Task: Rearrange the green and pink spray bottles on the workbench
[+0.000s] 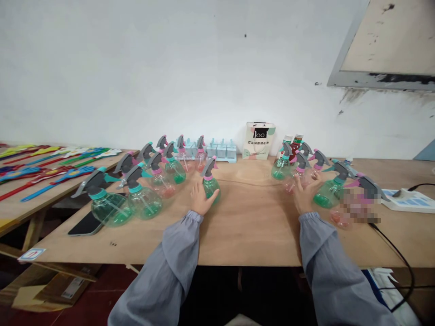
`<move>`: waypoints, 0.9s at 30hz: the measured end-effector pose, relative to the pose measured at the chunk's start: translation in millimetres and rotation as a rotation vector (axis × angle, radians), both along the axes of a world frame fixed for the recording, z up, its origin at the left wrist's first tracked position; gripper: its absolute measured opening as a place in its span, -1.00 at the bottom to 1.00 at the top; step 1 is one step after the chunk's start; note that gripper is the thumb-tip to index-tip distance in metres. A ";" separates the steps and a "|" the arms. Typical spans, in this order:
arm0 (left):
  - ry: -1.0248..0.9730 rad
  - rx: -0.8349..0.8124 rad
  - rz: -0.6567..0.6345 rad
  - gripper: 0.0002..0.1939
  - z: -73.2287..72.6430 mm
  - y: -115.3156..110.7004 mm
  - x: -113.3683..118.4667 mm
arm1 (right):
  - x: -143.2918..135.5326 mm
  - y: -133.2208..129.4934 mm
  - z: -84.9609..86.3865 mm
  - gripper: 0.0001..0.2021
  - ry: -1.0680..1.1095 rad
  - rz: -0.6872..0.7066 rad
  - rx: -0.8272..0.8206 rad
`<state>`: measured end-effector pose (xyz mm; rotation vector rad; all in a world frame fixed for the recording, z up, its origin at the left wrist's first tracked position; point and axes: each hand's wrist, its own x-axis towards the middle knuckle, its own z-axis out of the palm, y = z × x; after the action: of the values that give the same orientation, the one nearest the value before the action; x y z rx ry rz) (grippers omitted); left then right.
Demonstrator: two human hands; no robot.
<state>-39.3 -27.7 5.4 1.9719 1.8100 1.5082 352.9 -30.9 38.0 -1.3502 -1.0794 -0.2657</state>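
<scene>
My left hand (pixel 201 197) is curled round the green spray bottle (pixel 212 186) with a grey and pink trigger head, its thumb across the body. This bottle stands upright on the table. At the right group, my right hand (pixel 306 192) has thumb and fingers about a pink spray bottle (pixel 308 175), partly hidden by the hand. Another pink spray bottle (pixel 289 184) stands just left of it, and a green spray bottle (pixel 326 194) is to its right. Left of my left hand stand several more, among them a pink spray bottle (pixel 163 184) and a green spray bottle (pixel 145 202).
A phone (pixel 85 225) lies partly under the leftmost bottle. Along the wall are a pale blue mould rack (pixel 222 151), a paper bag (pixel 259 141) and red bottles (pixel 298 142). A white power strip (pixel 409 200) with a black cable (pixel 396 253) is at right. Colourful hand-shaped sticks (pixel 57 179) cover the left table.
</scene>
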 end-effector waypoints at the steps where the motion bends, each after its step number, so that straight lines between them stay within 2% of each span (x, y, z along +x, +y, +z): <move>1: 0.004 0.027 -0.011 -0.17 -1.6 0.4 2.2 | -9.4 -9.4 3.5 -0.43 -0.034 0.014 0.031; 4: 0.038 0.067 -0.085 -0.15 -5.0 -3.6 15.6 | -53.0 -32.7 11.1 -0.58 -0.145 0.253 -0.028; 6: 0.083 0.071 -0.199 -0.13 -5.3 -10.6 28.8 | -90.4 -39.5 11.5 -0.67 -0.159 0.500 -0.081; 9: 0.159 0.065 -0.382 -0.13 -3.5 -24.1 49.1 | -141.6 -37.0 7.1 -0.40 -0.107 0.765 -0.114; 12: 0.227 0.032 -0.420 -0.09 -1.6 -37.7 63.7 | -169.7 -29.9 4.6 -0.20 -0.016 0.796 -0.088; 16: 0.276 0.013 -0.331 -0.08 -2.9 -52.3 70.7 | -172.9 -27.0 10.7 -0.27 0.072 0.787 -0.070; 18: 0.267 0.039 -0.349 -0.07 -2.7 -52.7 67.4 | -169.1 -27.6 14.2 -0.30 0.077 0.815 -0.107; 20: 0.184 0.080 -0.366 -0.15 2.3 -42.5 58.4 | -166.3 -27.8 15.6 -0.30 0.083 0.833 -0.131; 22: 0.031 0.120 -0.294 -0.31 14.1 -18.3 43.5 | -165.5 -27.4 15.0 -0.30 0.096 0.851 -0.128; 24: -0.075 0.141 -0.145 -0.39 31.8 18.4 24.7 | -166.0 -27.0 13.5 -0.30 0.113 0.872 -0.122; 27: -0.157 0.121 0.016 -0.31 59.6 81.9 -2.0 | -167.6 -28.2 12.6 -0.30 0.161 0.909 -0.150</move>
<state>-41.4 54.2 65.0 1.8320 1.7148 1.7613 185.3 -59.1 50.6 -0.8672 -1.4748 0.5927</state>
